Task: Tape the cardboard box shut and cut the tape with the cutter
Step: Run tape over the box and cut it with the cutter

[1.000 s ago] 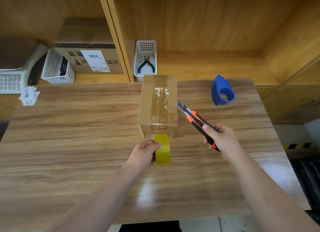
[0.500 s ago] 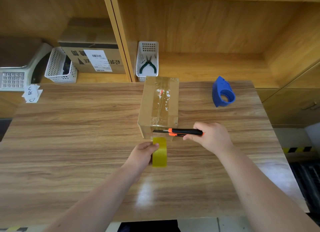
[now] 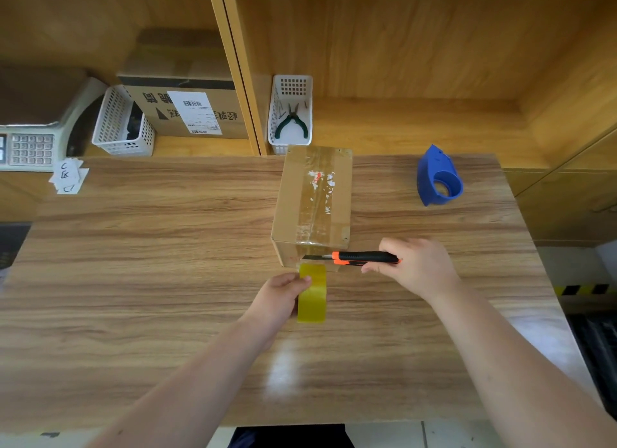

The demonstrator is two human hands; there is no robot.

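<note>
The right hand (image 3: 419, 267) grips an orange-and-black utility cutter (image 3: 354, 258), blade at the near face of the brown cardboard box (image 3: 314, 200), twelve o'clock on the wooden tabletop (image 3: 167, 280). The left hand (image 3: 278, 300) holds the yellow tape roll (image 3: 312, 295) at six o'clock of the box. A slip could nick those fingers or the cardboard. Since a second ago, the cutter has swung level.

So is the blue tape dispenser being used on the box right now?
No, the blue tape dispenser stands alone on the table, right of the box, with neither hand touching it.
</note>
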